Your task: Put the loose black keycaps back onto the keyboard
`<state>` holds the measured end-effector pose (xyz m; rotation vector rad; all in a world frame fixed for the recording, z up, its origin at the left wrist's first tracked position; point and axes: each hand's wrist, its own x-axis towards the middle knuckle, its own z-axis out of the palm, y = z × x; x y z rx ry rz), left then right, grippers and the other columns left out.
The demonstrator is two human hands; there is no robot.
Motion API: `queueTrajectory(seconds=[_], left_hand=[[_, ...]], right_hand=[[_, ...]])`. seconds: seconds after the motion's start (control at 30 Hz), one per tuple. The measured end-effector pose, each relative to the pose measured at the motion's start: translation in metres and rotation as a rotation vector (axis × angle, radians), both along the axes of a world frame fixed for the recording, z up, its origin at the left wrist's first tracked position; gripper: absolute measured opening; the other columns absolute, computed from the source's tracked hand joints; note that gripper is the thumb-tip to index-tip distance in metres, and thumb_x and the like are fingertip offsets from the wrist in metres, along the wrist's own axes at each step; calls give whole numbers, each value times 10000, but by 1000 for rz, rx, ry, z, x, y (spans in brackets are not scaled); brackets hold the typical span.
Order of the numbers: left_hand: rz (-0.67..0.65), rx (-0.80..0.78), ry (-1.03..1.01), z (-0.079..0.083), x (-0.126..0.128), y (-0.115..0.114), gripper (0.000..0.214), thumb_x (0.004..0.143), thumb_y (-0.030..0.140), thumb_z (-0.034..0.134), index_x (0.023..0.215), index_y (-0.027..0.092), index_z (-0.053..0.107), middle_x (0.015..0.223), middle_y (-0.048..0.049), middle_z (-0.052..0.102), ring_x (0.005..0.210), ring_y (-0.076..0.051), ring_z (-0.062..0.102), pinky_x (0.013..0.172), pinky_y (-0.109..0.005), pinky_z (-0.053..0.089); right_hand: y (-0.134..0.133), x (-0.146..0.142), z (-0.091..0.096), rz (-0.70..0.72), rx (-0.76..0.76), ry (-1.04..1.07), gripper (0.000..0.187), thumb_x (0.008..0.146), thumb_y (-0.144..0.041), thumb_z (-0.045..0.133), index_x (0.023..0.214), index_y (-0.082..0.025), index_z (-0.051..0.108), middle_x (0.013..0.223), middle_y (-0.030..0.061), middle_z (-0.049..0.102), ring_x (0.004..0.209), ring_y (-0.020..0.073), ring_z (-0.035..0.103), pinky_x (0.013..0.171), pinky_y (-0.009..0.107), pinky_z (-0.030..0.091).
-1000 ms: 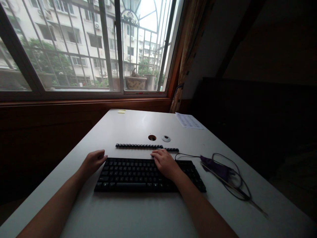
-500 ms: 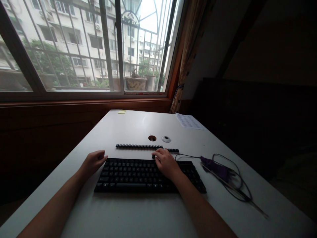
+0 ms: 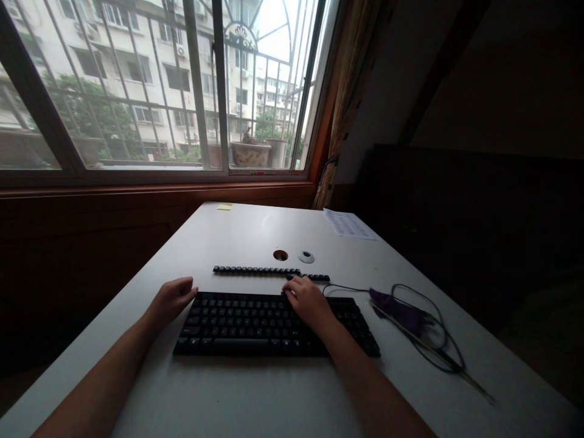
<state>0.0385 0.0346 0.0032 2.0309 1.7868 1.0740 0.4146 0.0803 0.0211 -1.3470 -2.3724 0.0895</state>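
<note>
A black keyboard (image 3: 237, 322) lies on the white table, with most of its keys in place. My right hand (image 3: 308, 299) rests over its upper right part, fingers pinched together at the back edge on a small black keycap, mostly hidden by the fingertips. Beside the keyboard's upper left corner is my left hand (image 3: 171, 298), its fingers curled in with nothing visible in them and the thumb tip touching or very near the corner. Behind the keyboard stretches a row of loose black keycaps (image 3: 255, 269), its right portion partly behind my right hand.
A cable (image 3: 449, 340) loops on the right around a purple cloth (image 3: 401, 310) and a thin stick-like tool (image 3: 474, 382). Farther back are a cable hole (image 3: 280, 255), its round cover (image 3: 306, 257), a printed sheet (image 3: 350, 224) and a yellow sticky note (image 3: 224, 207).
My right fingertips have dropped slightly toward me, from just behind the keyboard onto its back edge, bringing the pinched keycap along. The left hand stays put.
</note>
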Motion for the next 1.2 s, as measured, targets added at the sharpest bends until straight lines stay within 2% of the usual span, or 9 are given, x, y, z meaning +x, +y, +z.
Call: queueTrajectory(seconds=[0.27,0.6,0.83,1.0,1.2], left_hand=[[-3,4,9,-3,-2,1,366,804,418,533,581,227,315,564,57,317,542,-128,321,524,-249,260],[-16,-7,31,-6,-4,3,357,831,413,514,601,229,313,576,56,324,550,-131,334,532,-250,260],[-13,7,30,-6,-5,3,350,820,409,519,598,227,320,572,56,328,548,-130,338,535,-253,263],[-12,4,19,-4,-3,2,358,814,414,524,592,226,315,570,56,326,546,-128,331,530,-252,259],[-7,-3,24,-3,-3,2,363,814,420,524,588,227,317,567,54,329,542,-128,331,527,-254,257]], right_hand=[[0,1,-1,28,-8,38,145,921,-160,523,907,-207,660,942,55,669,957,213,565,876,323,443],[5,5,-4,94,-109,242,74,887,-151,566,885,-190,629,899,36,644,878,180,586,824,308,456],[13,8,-6,124,-261,434,101,832,-150,630,915,-192,669,941,29,666,827,160,624,791,297,479],[12,15,9,163,-338,492,133,830,-220,665,956,-199,702,936,29,698,841,170,633,789,297,477],[6,27,27,227,-498,394,140,804,-268,702,930,-214,729,898,17,713,810,170,635,733,280,466]])
